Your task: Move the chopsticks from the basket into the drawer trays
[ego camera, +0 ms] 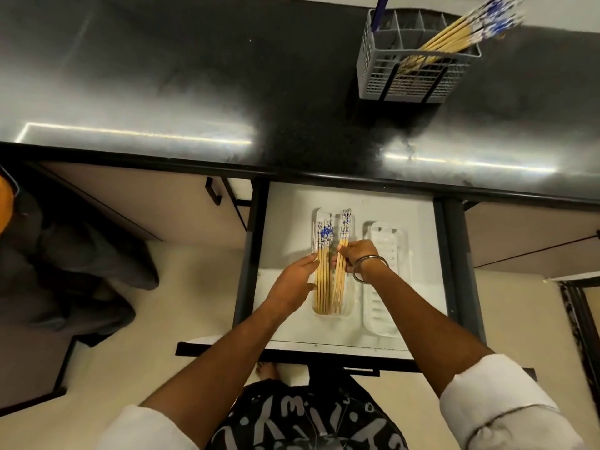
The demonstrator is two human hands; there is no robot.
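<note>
An open white drawer [285, 222] holds two clear trays. The left tray [349, 311] carries several bamboo chopsticks with blue-and-white tops [323, 280]. My left hand [293, 287] rests against the left side of that bundle, fingers touching it. My right hand [358, 254], with a metal bangle on the wrist, grips a second small bundle of chopsticks [342, 241] lying over the same tray's right side. The right tray [386, 248] has no chopsticks in it. A grey plastic cutlery basket [412, 79] on the counter holds several more chopsticks [454, 37] leaning to the right.
The dark glossy counter [194, 92] runs above the drawer. A blue handle [378, 11] stands in the basket's back left cell. Closed cabinet fronts with a black pull [212, 191] flank the drawer. Dark cloth [71, 271] lies on the floor at left.
</note>
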